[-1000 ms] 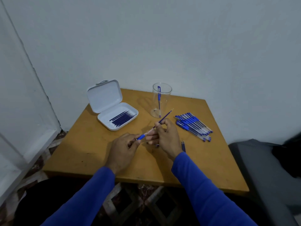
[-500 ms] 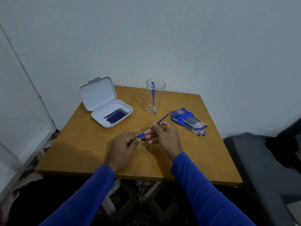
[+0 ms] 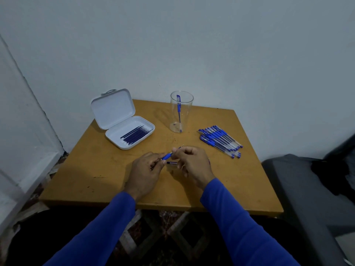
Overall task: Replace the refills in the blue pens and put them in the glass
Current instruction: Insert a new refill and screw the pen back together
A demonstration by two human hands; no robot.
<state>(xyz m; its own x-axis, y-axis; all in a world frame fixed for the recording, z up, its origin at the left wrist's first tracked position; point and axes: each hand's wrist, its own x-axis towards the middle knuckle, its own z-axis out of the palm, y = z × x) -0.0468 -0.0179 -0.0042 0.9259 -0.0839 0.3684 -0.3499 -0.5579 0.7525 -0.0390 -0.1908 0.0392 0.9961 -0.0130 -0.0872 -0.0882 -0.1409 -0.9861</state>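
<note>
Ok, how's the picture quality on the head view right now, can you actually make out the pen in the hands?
Head view: dim, flat light with soft shadows under the hands; wide-angle bending at the edges. The pen pinched between left hand and right hand shows only its blue grip clearly; its thin tip is small and faint. The glass reads well, without strong glare.

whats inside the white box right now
The open white box holds a row of dark blue refills lying side by side in its tray. Its raised lid looks bare inside. Whether more refills lie beneath that row cannot be seen.
</note>
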